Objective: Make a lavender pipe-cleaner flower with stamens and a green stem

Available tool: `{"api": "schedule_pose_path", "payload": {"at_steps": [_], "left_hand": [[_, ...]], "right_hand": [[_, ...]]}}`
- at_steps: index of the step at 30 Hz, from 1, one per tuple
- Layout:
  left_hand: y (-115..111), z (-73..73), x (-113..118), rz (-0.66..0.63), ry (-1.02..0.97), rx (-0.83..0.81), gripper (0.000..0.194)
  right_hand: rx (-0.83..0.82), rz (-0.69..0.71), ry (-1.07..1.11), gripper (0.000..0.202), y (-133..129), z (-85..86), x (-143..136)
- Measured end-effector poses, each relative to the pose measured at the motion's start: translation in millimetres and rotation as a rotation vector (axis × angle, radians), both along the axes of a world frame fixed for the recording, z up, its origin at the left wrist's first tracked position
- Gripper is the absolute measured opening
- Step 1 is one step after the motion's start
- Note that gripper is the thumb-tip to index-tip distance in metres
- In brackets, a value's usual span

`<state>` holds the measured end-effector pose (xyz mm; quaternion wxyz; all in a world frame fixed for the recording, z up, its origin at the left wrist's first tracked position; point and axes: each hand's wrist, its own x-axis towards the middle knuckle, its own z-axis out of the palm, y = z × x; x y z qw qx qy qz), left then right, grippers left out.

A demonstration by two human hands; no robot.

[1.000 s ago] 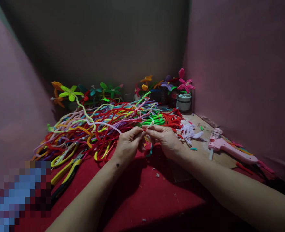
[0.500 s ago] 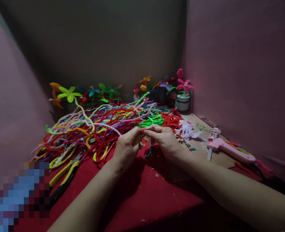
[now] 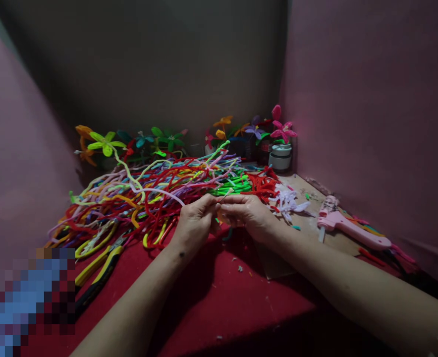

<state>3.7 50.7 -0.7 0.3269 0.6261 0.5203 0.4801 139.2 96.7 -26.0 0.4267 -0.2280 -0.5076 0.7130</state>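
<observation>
Above the red cloth, my left hand [image 3: 197,218] and my right hand [image 3: 251,214] meet at the fingertips. Both are closed in a pinch around something small, mostly hidden by the fingers. A pale, thin tip [image 3: 228,192] sticks up just above the right fingers. Beneath my right hand a short teal piece [image 3: 228,235] shows in part. Behind both hands lies a large heap of coloured pipe cleaners [image 3: 159,183], with a green bundle [image 3: 236,185] nearest the fingertips.
Yellow-black pliers [image 3: 105,263] lie at the left. At the right, a pink glue gun [image 3: 353,229] rests by a brown board [image 3: 308,233] near white [image 3: 289,203] and red pieces [image 3: 264,186]. Fuzzy flowers [image 3: 106,144] and a grey pot [image 3: 280,157] stand behind.
The fingers of my right hand have shifted and now lie flatter against my left fingertips. The pale tip has moved slightly left, and less of the teal piece shows.
</observation>
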Motion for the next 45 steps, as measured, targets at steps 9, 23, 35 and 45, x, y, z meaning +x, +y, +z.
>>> {"api": "schedule_pose_path", "payload": {"at_steps": [9, 23, 35, 45], "left_hand": [[7.2, 0.3, -14.3, -0.380, -0.493, -0.371, 0.016], [4.7, -9.3, -4.4, 0.096, 0.397, 0.347, 0.008], [2.1, -2.7, -0.7, 0.037, 0.075, 0.024, 0.009], [2.4, 3.2, -2.7, -0.185, -0.237, -0.188, 0.014]], "right_hand": [[-0.192, 0.089, 0.129, 0.033, -3.9, 11.4, 0.7], [-0.046, -0.149, 0.062, 0.020, -3.4, 2.4, -3.6], [-0.058, -0.035, 0.059, 0.024, -1.6, 0.9, -2.3], [-0.062, -0.110, 0.120, 0.015, -4.0, 3.4, -1.7]]}}
